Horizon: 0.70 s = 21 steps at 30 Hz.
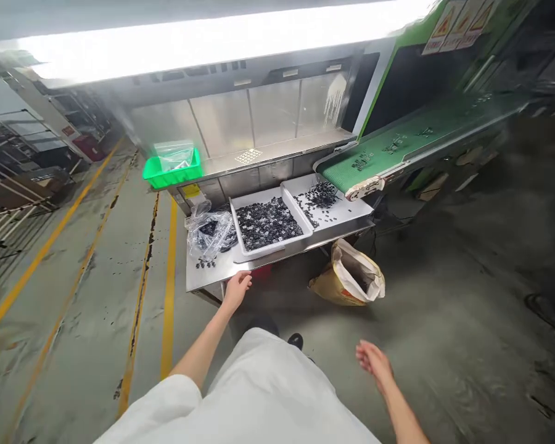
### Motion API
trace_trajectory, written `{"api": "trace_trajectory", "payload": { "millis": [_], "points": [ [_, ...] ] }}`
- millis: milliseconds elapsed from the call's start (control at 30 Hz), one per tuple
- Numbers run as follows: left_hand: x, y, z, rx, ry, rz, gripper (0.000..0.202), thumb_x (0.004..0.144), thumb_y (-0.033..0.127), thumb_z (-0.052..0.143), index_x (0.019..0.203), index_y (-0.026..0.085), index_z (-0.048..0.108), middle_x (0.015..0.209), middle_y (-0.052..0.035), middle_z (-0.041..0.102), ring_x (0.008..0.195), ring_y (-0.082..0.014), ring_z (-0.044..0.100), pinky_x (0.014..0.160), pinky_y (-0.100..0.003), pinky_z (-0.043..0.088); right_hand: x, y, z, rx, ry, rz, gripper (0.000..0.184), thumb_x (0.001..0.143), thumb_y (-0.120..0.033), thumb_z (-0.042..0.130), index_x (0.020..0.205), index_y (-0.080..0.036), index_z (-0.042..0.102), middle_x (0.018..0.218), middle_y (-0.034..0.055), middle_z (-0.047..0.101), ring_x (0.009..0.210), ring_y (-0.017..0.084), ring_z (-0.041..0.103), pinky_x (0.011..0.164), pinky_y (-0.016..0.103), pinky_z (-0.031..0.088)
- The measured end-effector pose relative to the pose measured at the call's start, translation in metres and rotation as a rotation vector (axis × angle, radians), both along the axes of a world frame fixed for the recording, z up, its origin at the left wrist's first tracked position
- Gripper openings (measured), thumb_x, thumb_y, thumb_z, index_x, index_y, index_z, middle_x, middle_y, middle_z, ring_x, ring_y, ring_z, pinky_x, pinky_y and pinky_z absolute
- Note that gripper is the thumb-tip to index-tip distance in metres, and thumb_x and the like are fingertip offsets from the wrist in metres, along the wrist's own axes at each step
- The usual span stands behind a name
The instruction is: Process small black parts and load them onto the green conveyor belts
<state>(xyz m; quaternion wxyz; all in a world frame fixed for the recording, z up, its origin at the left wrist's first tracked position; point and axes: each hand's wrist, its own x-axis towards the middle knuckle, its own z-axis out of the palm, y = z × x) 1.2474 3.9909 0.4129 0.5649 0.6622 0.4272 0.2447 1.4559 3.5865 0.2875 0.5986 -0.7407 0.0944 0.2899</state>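
My left hand point(237, 291) hovers just in front of the metal table's point(287, 250) near edge, below a white tray point(263, 251) heaped with small black plastic pieces point(268, 222). Its fingers are loosely bent and a little apart, with nothing visible in them. Out over the floor to the right is my right hand point(374, 361), empty as far as I can see, fingers relaxed and slightly curled. A second white tray point(351, 216) holds a looser pile of black parts point(321, 194). Clear plastic bags point(210, 231) with dark pieces lie at the table's left, beside a few black parts point(206, 263).
An open yellow-and-white sack point(346, 280) stands on the floor by the table. A green conveyor belt point(383, 151) carrying small dark parts ends above the right tray. A green bin point(171, 176) sits on the shelf's left end. Racks point(18, 185) stand far left.
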Motion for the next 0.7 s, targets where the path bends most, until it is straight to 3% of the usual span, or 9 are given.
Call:
{"api": "trace_trajectory", "payload": {
  "millis": [100,167,333,433,533,700],
  "points": [
    [0.06,0.023,0.025,0.057,-0.028,-0.012,0.035,0.081,0.045,0.066,0.105,0.018,0.067,0.099,-0.0078,0.07,0.085,-0.0182,0.066,0.071,-0.028,0.053,0.098,0.034,0.032,0.111,-0.045,-0.064,0.047,0.057,-0.051,0.079,0.093,-0.022,0.071,0.089,0.009,0.075,0.075,0.022,0.073,0.055,0.025,0.058],
    [0.107,0.042,0.036,0.08,-0.046,-0.044,0.034,0.085,0.041,0.063,0.108,0.018,0.067,0.103,-0.0083,0.07,0.088,-0.0184,0.067,0.072,-0.027,0.054,0.146,0.061,0.054,0.296,-0.106,-0.124,0.052,0.058,-0.047,0.086,0.1,-0.019,0.073,0.094,0.0098,0.075,0.08,0.022,0.072,0.059,0.023,0.059],
    [0.237,0.098,0.046,0.106,-0.072,-0.154,0.036,0.091,0.037,0.06,0.12,0.016,0.065,0.116,-0.0112,0.069,0.097,-0.0187,0.068,0.074,-0.026,0.056,0.216,0.152,0.091,0.58,-0.02,-0.072,0.05,0.07,-0.048,0.088,0.107,-0.019,0.073,0.106,0.0102,0.073,0.097,0.023,0.071,0.075,0.028,0.063],
    [0.322,0.138,0.048,0.126,-0.059,-0.221,0.038,0.094,0.038,0.061,0.125,0.017,0.065,0.122,-0.012,0.069,0.106,-0.02,0.067,0.08,-0.027,0.056,0.257,0.212,0.092,0.606,0.102,-0.047,0.043,0.08,-0.051,0.081,0.107,-0.02,0.071,0.109,0.0095,0.071,0.104,0.023,0.07,0.082,0.03,0.063],
    [0.411,0.178,0.041,0.151,0.01,-0.265,0.037,0.093,0.034,0.063,0.126,0.015,0.065,0.124,-0.0129,0.07,0.111,-0.0214,0.065,0.09,-0.03,0.054,0.306,0.262,0.081,0.564,0.173,-0.12,0.037,0.085,-0.053,0.075,0.106,-0.023,0.068,0.112,0.0082,0.069,0.109,0.024,0.068,0.087,0.031,0.062],
    [0.536,0.218,0.007,0.163,0.21,-0.338,0.044,0.087,0.023,0.07,0.129,0.011,0.066,0.134,-0.0188,0.067,0.123,-0.0285,0.062,0.109,-0.037,0.044,0.37,0.313,0.048,0.474,0.249,-0.245,0.033,0.088,-0.053,0.069,0.105,-0.025,0.065,0.114,0.0075,0.067,0.108,0.023,0.068,0.087,0.032,0.061]
  ]
}}
